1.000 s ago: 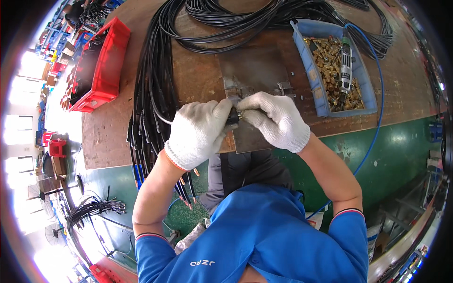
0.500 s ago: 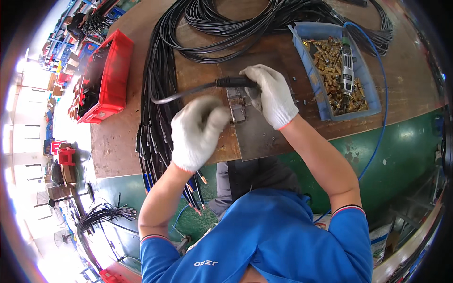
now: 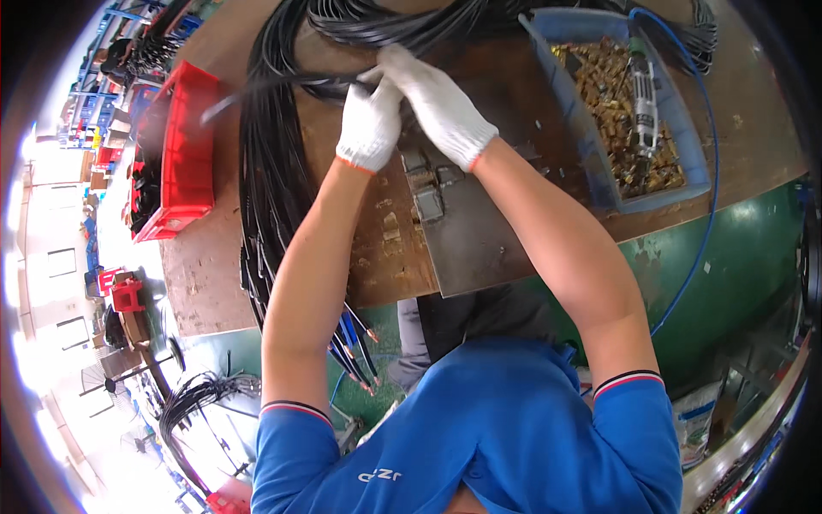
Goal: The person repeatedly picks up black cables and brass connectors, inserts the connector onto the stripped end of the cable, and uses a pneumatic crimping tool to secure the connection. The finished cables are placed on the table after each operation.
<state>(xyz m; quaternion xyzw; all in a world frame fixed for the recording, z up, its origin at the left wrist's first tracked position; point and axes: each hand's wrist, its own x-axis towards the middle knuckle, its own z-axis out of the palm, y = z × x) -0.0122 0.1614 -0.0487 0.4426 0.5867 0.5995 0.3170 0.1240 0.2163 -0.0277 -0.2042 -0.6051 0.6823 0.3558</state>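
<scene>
My gloved left hand (image 3: 373, 127) and right hand (image 3: 432, 104) meet over the far middle of the table, fingers closed around the end of a black cable (image 3: 287, 81). The cable runs left from them, its far part smeared by motion; the end in my hands is hidden by the gloves. Beneath it lies a thick bundle of black cables (image 3: 272, 163), with bare copper ends hanging over the near edge. Closer to me than the hands, a small metal clamping fixture (image 3: 426, 197) sits on a dark metal plate (image 3: 479, 248).
A blue bin (image 3: 582, 163) of brass fittings (image 3: 599, 94) stands at right, with a silver air tool (image 3: 644, 103) lying on it and a blue hose (image 3: 712, 171) curving off. To the left is a red crate (image 3: 190, 146) of black parts. Coiled cables (image 3: 385, 26) lie at the back.
Both hands have moved away from me and come together. My left hand has closed on the cable, which has travelled left and farther back with my right hand.
</scene>
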